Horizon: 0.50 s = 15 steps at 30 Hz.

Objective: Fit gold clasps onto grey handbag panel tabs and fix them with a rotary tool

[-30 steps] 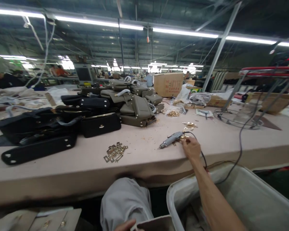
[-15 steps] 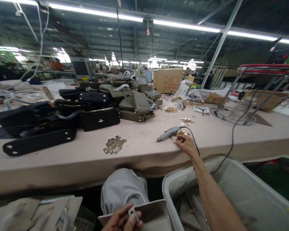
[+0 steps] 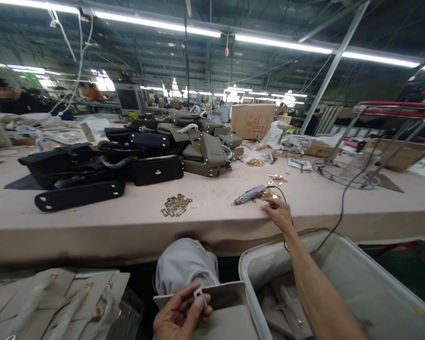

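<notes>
Low in the view, my left hand (image 3: 182, 314) pinches a small pale tab with a rectangular hole (image 3: 199, 297) between thumb and fingers. Under that hand is an open beige bag (image 3: 230, 317), close to my knee. My right hand (image 3: 279, 213) reaches over the table edge, its fingers curled in beside a pile of gold metal fittings (image 3: 270, 194); whatever lies between the fingertips is too small to make out. Just left of these fingers an electric screwdriver (image 3: 250, 194) lies on the table, its tip to the left. Several rectangular metal frames (image 3: 176, 206) are heaped farther left.
Black handbags (image 3: 157, 171) and olive handbags (image 3: 208, 156) are piled on the table (image 3: 212, 208). A white bin (image 3: 343, 264) holds beige bags at right, with the screwdriver's cord (image 3: 342, 208) above it. Beige bags (image 3: 60, 302) lie lower left. An upturned stool (image 3: 393, 111) stands back right.
The view has shifted, moving the table things slightly right and up. My left hand and the tab appear a little higher. My right hand remains by the gold fittings.
</notes>
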Available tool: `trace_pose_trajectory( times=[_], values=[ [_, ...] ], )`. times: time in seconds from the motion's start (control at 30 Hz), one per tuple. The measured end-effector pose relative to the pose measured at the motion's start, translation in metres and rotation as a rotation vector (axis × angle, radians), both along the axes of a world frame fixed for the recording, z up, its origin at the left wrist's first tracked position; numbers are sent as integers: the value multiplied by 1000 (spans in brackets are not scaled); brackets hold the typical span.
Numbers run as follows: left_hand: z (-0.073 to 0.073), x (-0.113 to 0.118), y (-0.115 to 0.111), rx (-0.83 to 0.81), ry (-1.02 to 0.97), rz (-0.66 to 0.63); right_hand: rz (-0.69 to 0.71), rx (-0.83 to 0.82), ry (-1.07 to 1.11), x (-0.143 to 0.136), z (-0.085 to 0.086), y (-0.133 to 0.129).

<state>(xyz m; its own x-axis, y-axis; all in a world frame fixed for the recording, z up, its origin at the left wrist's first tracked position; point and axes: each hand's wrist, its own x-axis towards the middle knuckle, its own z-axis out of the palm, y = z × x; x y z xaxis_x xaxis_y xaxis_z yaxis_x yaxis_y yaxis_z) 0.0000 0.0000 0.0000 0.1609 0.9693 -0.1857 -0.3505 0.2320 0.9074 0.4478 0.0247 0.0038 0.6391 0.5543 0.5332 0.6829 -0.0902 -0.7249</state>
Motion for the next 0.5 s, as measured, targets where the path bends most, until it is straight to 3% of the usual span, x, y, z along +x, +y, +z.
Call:
trace_pose_trajectory(
  times=[0.2, 0.37, 0.5],
  values=[
    [4, 0, -3, 1, -11, -8, 47, 30, -96, -26, 1, -3],
    [6, -1, -3, 5, -28, -28, 114, -93, -135, -33, 8, 0],
    [6, -2, -3, 9, -3, -24, 54, -176, -104, -29, 14, 0]
  ],
)
